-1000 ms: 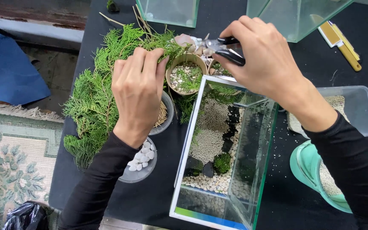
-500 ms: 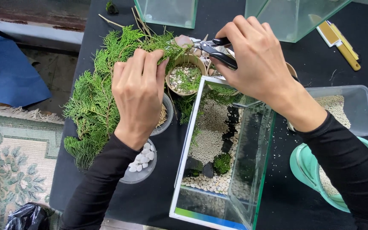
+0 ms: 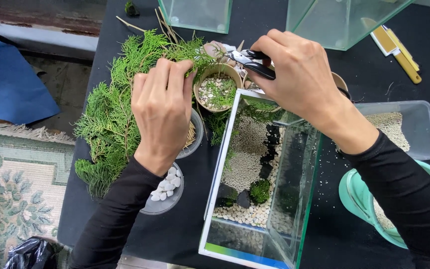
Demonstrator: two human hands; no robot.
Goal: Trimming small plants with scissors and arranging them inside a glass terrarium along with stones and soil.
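- Left hand (image 3: 161, 107): fingers curled down, tips pinching a feathery green sprig (image 3: 191, 52) at the edge of the conifer cuttings pile (image 3: 113, 119). Foliage is flat, scaly, fern-like.
- Right hand (image 3: 302, 82): closed around small scissors (image 3: 249, 60), black handles, pale metal blades pointing left toward the pinched sprig. Can't tell whether the blades touch it.
- Sprig sits just above a small round tan bowl (image 3: 218, 89) holding speckled gravel and green bits.
- Glass tank (image 3: 260, 179): rectangular, clear walls, white-edged rim, blue-green strip on the near edge. Inside: pale fine sand, a dark rock strip, a round moss clump, beige pebbles at the near end.
- Under the left wrist: shallow clear dish of smooth white pebbles (image 3: 165, 187); just above it another clear dish, mostly hidden by the hand.
- Right side: clear plastic tub (image 3: 414, 129) with pale granular sand; mint-green round basin (image 3: 362, 197) partly under the right sleeve.
- Far edge: two more empty glass tanks (image 3: 197, 15); yellow-handled tool (image 3: 399, 47) lying flat.
- Desk (image 3: 344, 239): matte black, scattered with loose grains near the tank.
- Both sleeves black, long. Patterned rug (image 3: 11, 184) on the floor, left.
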